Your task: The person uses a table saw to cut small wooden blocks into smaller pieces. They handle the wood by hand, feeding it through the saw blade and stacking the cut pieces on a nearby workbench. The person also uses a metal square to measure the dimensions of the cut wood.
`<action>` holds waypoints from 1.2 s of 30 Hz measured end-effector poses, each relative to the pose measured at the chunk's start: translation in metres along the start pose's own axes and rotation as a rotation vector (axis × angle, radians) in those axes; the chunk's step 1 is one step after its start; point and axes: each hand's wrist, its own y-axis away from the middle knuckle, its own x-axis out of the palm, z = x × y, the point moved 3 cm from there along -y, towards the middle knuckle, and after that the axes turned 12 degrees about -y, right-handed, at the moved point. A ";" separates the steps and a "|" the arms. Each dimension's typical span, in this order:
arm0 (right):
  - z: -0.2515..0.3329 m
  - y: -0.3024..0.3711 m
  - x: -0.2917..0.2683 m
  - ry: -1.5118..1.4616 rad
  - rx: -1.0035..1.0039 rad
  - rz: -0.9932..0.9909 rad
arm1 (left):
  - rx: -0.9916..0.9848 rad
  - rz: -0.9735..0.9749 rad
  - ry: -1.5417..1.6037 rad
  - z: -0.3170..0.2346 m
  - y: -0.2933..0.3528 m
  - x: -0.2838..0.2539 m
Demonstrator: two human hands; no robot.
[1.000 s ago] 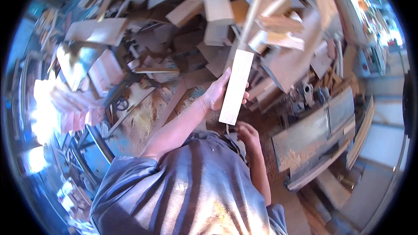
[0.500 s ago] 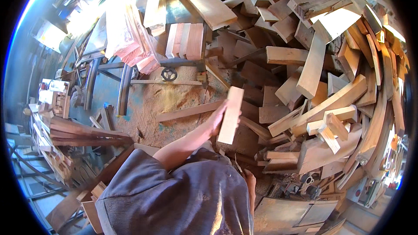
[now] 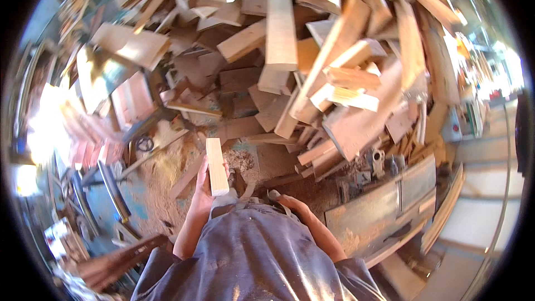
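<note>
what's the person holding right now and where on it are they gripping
The left hand holds a short pale wooden block by its lower end. The right hand seems to hold nothing.

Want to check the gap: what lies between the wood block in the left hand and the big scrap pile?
Head view: between the wood block in the left hand and the scrap pile lies a sawdust-strewn surface with one loose board.

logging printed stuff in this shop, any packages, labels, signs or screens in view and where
No clear package, label, sign or screen shows.
Small white and red thing, far lower left by the blue machine: maybe a printed box, too blurred to tell.
Left hand holds only a plain pale wood block, no label on it.
</note>
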 end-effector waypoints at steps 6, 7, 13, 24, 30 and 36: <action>0.082 0.035 -0.033 -0.124 0.181 -0.004 | -0.132 0.136 -0.058 0.003 -0.029 0.012; 0.080 0.038 -0.034 -0.134 0.185 -0.023 | -0.117 0.087 -0.080 0.002 -0.034 0.016; 0.076 0.032 -0.020 -0.114 0.178 -0.096 | -0.193 0.099 -0.095 0.002 -0.025 -0.010; 0.048 -0.004 -0.032 0.062 0.210 -0.119 | -0.061 -0.326 0.030 0.019 0.054 -0.024; 0.051 -0.039 -0.055 0.174 0.201 -0.083 | 0.196 -0.489 0.228 0.034 0.113 -0.093; 0.074 -0.088 -0.053 0.325 0.236 -0.049 | 0.312 -0.658 0.518 0.046 0.132 -0.187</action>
